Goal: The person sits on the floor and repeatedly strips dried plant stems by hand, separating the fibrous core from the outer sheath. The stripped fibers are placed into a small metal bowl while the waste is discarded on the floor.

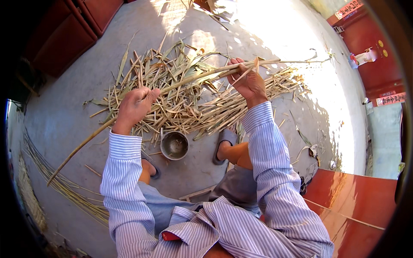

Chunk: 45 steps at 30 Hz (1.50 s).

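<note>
At far left, you have slim, whip-like stems (81,194) fanned over the grey, smooth concrete floor (73,112). Your left hand (137,106) is a closed fist around a long, slender stalk (191,81), tan and rounded, thinning to the right. Beneath it spreads a dry, tangled heap of cut stem pieces and papery leaves (161,71). Just below the heap stands a round, dull metal cup (174,158), its mouth facing up. Further right, straighter stems (221,110) lie roughly side by side. Your right hand (248,84), turned partly palm up, holds the stalk more loosely in curled fingers; a pale flap of husk (257,65) sticks up there.

The stalk is held above the heap, bowed along its length: its thicker end points to your lower left, its long axis rises through both hands, and its thin end points right, nearly level.

Your left fist covers a stretch of the stalk. On the right, your fingers mask part of it, and its tip is hard to make out against the bright floor.
</note>
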Tool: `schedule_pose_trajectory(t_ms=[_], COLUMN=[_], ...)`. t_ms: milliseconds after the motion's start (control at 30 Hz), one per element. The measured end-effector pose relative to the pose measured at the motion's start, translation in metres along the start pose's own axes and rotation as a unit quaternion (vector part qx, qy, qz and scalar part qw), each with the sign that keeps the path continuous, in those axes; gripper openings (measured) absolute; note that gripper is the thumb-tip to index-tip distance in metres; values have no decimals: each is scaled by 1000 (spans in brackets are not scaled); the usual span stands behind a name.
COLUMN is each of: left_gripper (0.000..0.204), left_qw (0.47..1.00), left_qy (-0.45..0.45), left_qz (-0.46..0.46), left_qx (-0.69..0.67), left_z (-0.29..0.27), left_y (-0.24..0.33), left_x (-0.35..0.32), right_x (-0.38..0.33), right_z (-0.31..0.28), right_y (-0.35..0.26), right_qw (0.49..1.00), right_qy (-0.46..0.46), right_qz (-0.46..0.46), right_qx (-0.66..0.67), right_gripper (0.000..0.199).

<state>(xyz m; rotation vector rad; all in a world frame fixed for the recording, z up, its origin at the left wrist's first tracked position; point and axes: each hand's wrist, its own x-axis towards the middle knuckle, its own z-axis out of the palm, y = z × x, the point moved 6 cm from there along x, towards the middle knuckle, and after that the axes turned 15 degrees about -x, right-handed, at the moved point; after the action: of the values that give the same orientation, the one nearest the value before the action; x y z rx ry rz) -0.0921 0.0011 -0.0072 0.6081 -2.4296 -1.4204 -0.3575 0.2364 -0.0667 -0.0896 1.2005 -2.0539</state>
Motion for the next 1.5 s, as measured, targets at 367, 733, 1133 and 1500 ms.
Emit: schedule_pose_trajectory(t_ms=[367, 733, 1133, 1500], left_gripper=[45, 26, 26, 25], left_qw=[984, 945, 953, 997], left_qy=[109, 189, 182, 60], left_qz=[111, 147, 132, -45], left_qx=[87, 224, 202, -11], left_z=[-2, -84, -87, -108], left_y=[35, 9, 4, -56], left_x=[-17, -41, -48, -52], right_x=[-3, 9, -5, 11], right_z=[-3, -104, -163, -132], right_y=[-10, -27, 4, -17], right_qw=[978, 950, 903, 993], right_qy=[94, 307, 425, 112], right_qz=[-78, -27, 59, 9], right_qx=[-167, 55, 29, 32], right_gripper=[27, 11, 20, 22])
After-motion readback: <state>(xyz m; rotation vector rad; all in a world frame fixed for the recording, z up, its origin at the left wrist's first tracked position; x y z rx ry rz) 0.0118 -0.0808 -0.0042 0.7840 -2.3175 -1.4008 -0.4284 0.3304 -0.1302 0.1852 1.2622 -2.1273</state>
